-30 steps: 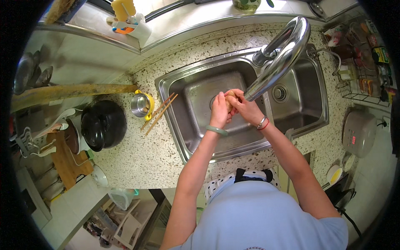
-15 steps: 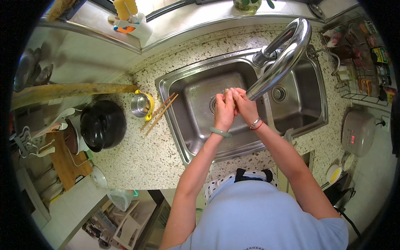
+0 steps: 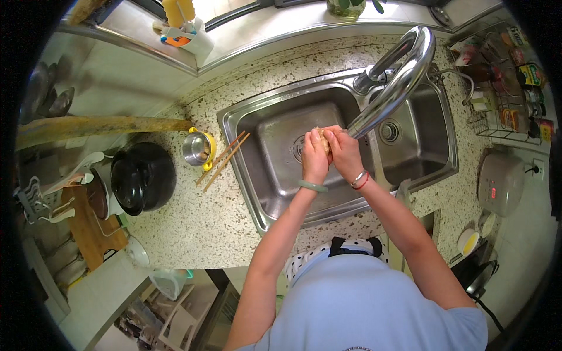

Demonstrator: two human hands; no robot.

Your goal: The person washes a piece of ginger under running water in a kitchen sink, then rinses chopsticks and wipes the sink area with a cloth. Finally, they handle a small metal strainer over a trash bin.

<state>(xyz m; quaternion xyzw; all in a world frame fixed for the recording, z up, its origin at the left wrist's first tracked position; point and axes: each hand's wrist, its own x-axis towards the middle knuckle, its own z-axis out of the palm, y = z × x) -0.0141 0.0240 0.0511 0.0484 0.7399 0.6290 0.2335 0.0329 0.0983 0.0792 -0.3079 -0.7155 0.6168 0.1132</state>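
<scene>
Head cam: my L hand [image 3: 315, 161] & R hand [image 3: 347, 157] are tog., clamped round a pale lump [image 3: 324, 142] over the lg. sink basin [image 3: 275, 126]; forearms [image 3: 284, 228] run in from 7 & 5. Faucet [image 3: 398, 90] arcs off at 1, tip just by R hand. Speckled counter [image 3: 187, 234]: chopsticks [image 3: 227, 161] at 9, blk pot [image 3: 155, 175] beyond, rice cooker [image 3: 501, 182] nr 3.

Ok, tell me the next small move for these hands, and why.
Probably turn the pale lump a little: the left hand and right hand hold it together over the sink, near the faucet, and hide most of it.
</scene>
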